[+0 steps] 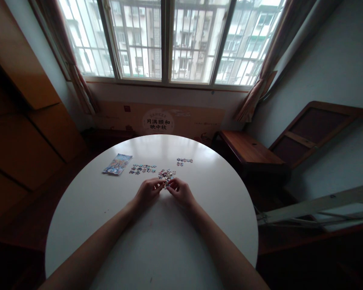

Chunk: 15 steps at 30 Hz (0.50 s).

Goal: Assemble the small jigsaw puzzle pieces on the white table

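My left hand and my right hand rest close together on a round white table, fingertips meeting over small jigsaw pieces. Both hands are pinched; each seems to hold a puzzle piece, too small to see clearly. Just beyond the fingers lies a loose heap of puzzle pieces. A joined strip of pieces lies to the left, and a smaller joined cluster sits farther back right. A colourful picture card lies at the far left of the pieces.
A wooden bench stands right of the table, and wooden cabinets stand on the left. A printed cardboard box leans under the barred window. A framed board leans on the right wall.
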Tool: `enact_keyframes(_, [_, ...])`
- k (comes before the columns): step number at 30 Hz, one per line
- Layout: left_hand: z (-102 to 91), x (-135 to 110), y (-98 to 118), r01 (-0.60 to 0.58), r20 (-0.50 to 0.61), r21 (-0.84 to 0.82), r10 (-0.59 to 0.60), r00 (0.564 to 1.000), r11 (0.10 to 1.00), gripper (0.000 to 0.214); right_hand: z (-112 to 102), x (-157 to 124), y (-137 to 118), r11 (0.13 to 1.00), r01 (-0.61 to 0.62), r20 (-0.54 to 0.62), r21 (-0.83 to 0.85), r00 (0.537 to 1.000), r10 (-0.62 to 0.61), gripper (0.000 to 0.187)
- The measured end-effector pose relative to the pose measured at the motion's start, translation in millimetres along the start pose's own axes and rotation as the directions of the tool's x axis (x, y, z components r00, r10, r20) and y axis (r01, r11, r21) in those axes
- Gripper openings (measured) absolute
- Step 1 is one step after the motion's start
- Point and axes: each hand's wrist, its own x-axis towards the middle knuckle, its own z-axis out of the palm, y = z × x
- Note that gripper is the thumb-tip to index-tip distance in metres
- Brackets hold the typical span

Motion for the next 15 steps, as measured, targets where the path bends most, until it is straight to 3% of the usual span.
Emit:
enact_keyframes(7, [-1.4, 0.1, -0.1, -0.040, -0.073, 0.056, 0.044, 0.996, 0.998, 0.023, -1.0, 0.0, -2.5, 0.998, -0.007, -0.056, -0.055, 0.998, 0.004, 0.012])
enact_keyframes(15, [-2.0, -1.0, 0.5, -0.038, -0.035, 0.072, 0.041, 0.999, 0.997, 0.023, -0.7, 0.5, -1.7, 0.996, 0.037, -0.044, -0.085, 0.998, -0.041, 0.011])
